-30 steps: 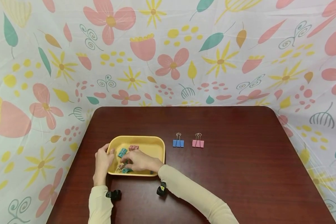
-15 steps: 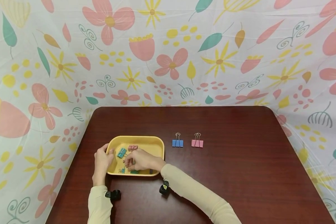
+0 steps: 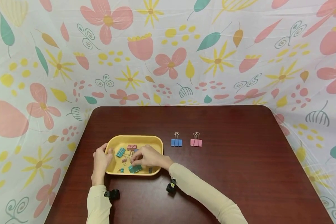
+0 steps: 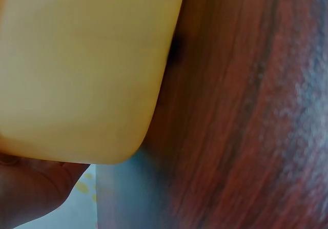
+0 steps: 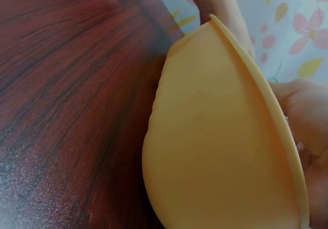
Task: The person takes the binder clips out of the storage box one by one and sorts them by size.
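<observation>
My left hand [image 3: 101,160] grips the left end of a yellow tray [image 3: 154,139], thumb over the rim and fingers outside. My right hand [image 3: 148,156] reaches into the tray with curled fingers, fingertips low among the binder clips; I cannot tell whether they pinch a small one. A green binder clip [image 3: 135,169] lies just below these fingertips. To their left are a teal binder clip [image 3: 120,152], a small pinkish binder clip [image 3: 124,161] and a small blue binder clip [image 3: 121,170]. A pink binder clip [image 3: 132,147] lies farther back. The right wrist view shows mostly the tray's outer wall [image 5: 215,126].
Right of the tray, a blue binder clip [image 3: 176,142] and a pink binder clip [image 3: 196,142] lie side by side on the dark wooden table [image 3: 240,161], handles pointing away. A flowered cloth [image 3: 168,46] hangs behind and at both sides.
My right hand has shifted right and slightly back inside the tray, uncovering the green clip and small clips. My left hand keeps its hold on the tray.
</observation>
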Demonstrator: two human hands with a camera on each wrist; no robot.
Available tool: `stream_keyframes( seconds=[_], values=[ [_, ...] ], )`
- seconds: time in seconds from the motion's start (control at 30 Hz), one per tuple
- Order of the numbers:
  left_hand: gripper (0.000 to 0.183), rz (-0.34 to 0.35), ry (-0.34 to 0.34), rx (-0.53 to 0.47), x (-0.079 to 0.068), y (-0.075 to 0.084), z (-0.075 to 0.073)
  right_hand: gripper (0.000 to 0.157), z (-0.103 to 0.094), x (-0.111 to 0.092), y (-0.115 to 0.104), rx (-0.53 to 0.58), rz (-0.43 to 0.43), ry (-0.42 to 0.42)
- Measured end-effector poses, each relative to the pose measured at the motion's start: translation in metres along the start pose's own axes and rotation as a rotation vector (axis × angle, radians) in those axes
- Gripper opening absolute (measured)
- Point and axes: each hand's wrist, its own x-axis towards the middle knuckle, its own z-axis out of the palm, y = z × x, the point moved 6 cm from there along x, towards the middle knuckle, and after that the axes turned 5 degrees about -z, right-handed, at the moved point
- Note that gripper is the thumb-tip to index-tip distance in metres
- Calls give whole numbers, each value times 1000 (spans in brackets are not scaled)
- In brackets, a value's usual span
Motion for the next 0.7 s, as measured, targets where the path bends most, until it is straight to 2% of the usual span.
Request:
stream_keyframes(
  seconds=[0.3,0.4,0.7],
  values=[
    [38,16,10,2,0,0,1,7,-10,-4,3,134,28,53],
    [38,19,10,3,0,0,1,10,-14,-4,4,152,20,88],
    [38,40,0,-18,0,1,0,16,-28,-7,12,231,71,199]
  ],
)
